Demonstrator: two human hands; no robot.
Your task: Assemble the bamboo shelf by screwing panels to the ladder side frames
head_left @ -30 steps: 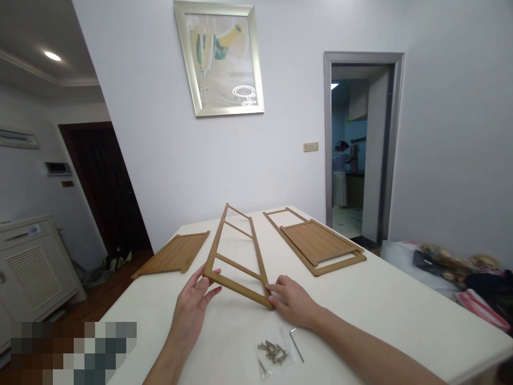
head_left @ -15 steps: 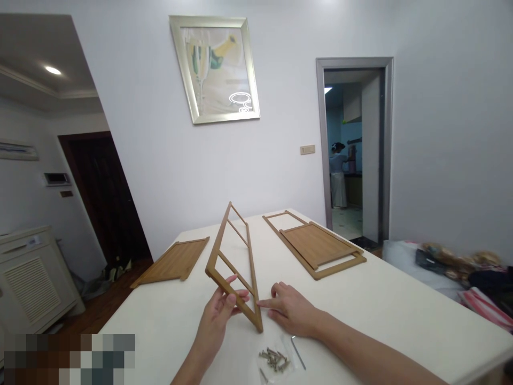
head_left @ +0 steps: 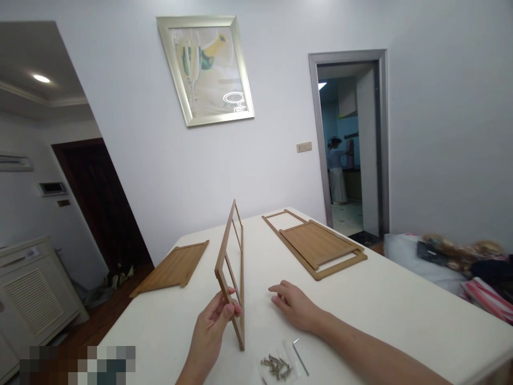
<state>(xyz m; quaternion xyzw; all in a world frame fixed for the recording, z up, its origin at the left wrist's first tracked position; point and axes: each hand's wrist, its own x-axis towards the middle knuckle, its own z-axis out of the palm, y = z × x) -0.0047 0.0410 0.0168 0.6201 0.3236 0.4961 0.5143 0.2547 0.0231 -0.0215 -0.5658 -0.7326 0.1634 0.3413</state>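
My left hand (head_left: 216, 321) grips the near end of a slim wooden frame (head_left: 223, 256) with crossbars, thumb on one side and fingers through the opening. The frame stands on its long edge on the white table (head_left: 160, 331), seen almost edge-on. To its right, my right hand (head_left: 294, 305) hovers or rests close to the tabletop, fingers loosely extended and holding nothing. Nearer to me lie a clear bag with several screws (head_left: 276, 368) and a hex key (head_left: 300, 357).
A slatted wooden panel (head_left: 174, 266) lies on the left of the table. On the right, another wooden panel (head_left: 320, 243) rests on a flat wooden frame (head_left: 316, 275). A person (head_left: 337, 171) stands beyond the doorway. Bags and clothing (head_left: 444, 262) are heaped right of the table.
The left hand has turned the frame more upright and edge-on. My right forefinger, which was at the frame's lower rail, is now apart from it.
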